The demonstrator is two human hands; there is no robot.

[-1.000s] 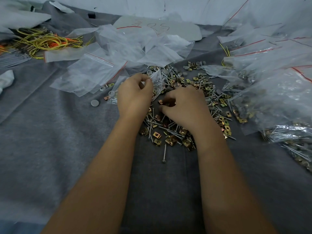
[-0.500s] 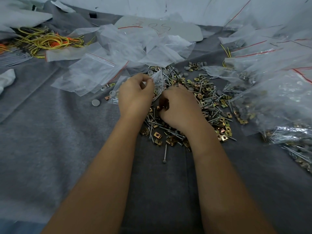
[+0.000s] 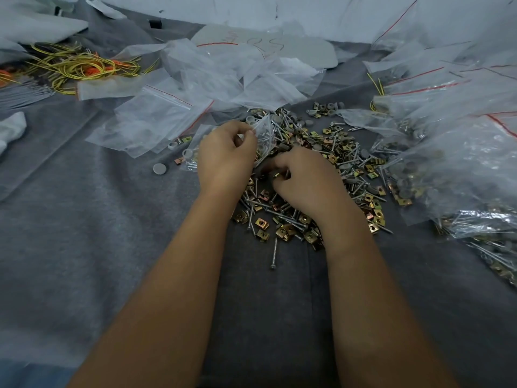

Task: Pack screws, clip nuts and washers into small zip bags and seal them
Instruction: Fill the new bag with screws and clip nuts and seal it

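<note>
L hand [image 3: 226,155] pinches small zip bag [image 3: 264,134] open just above hardware pile [image 3: 321,175] for loading; R hand [image 3: 303,177] fingers curled on clip nut [image 3: 277,175].

**Soft, even light; wide-angle bend at the borders**

The scene is moderately bright under diffuse light with a cool, bluish-grey cast. Shadows are weak: only a faint dark patch lies under the right hand [image 3: 305,177] and along the inner forearms. The crinkled clear plastic bags of hardware [image 3: 461,175] at the right throw small white glints, strongest on the bag near the lower right edge. The pile of brass-coloured clip nuts and silver screws [image 3: 282,219] reads fairly sharp at centre, while the tangle of yellow and orange wires [image 3: 81,65] at upper left looks softer. Lines curve toward the borders, and the forearms stretch large at the bottom edge. Slight smearing softens fine detail throughout.
</note>
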